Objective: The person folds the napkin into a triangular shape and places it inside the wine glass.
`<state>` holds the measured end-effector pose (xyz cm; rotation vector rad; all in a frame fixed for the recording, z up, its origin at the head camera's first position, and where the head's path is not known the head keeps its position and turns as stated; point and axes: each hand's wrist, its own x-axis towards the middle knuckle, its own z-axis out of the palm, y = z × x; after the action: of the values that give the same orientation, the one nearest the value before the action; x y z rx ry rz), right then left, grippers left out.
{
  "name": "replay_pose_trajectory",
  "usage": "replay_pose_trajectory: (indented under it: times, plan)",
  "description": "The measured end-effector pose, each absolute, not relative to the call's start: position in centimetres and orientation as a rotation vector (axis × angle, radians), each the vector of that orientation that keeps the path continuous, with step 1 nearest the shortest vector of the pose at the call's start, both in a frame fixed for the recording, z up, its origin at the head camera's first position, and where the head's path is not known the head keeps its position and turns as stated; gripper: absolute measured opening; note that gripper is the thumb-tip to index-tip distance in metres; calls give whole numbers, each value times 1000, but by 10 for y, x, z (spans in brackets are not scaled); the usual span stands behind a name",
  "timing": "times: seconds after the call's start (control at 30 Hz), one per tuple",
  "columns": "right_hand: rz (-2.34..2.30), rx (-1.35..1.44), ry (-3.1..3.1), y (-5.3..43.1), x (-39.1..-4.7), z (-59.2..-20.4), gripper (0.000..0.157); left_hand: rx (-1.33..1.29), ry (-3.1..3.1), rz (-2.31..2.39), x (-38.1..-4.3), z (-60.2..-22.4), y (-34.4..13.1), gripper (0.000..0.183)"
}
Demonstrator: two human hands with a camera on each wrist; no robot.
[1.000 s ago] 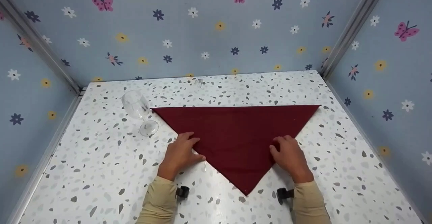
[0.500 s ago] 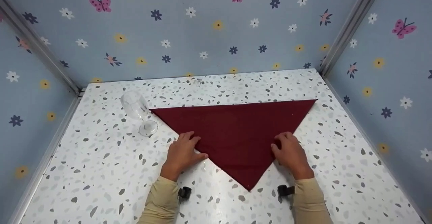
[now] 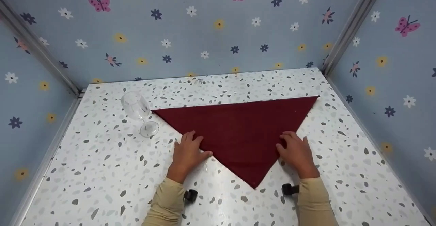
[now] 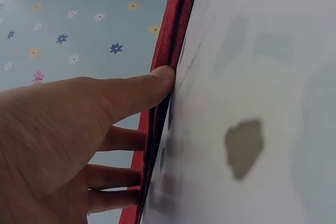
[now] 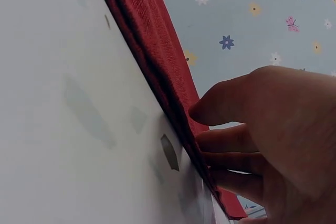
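Observation:
A dark red cloth napkin [image 3: 231, 127], folded into a triangle, lies flat on the speckled table, its long edge at the back and one corner toward the person. My left hand [image 3: 189, 154] rests at its left slanting edge, thumb spread apart from the fingers. In the left wrist view that thumb [image 4: 157, 80] touches the layered edge and the straight fingers reach onto the cloth. At the right slanting edge, my right hand [image 3: 298, 152] touches the napkin with thumb and fingertips. The right wrist view has these fingers [image 5: 231, 153] loosely bent against the cloth's edge.
A clear wine glass [image 3: 136, 107] lies toward the left, near the napkin's left corner. Blue flowered panels [image 3: 204, 25] enclose the white speckled table [image 3: 102, 151] at the back and both sides. A black wrist camera [image 3: 190, 195] sits below the left hand.
The napkin has turned slightly counterclockwise: its right corner moved back and its near corner shifted right and away from the person. Both hands moved a little along with it. The glass stayed put.

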<state>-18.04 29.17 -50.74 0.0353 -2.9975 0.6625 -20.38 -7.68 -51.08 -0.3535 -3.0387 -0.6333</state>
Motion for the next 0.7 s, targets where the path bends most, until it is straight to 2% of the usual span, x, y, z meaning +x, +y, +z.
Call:
replay_pose_trajectory:
  times: [0.53,0.7]
  plan:
    - [703,2,-3022,295,-182,-511,52,-528,-3053,-634,-216,-512,-73,62]
    - [787,56,-3029,290,-181,-510,46,-587,-3005,-617,-212,-512,-75,53]
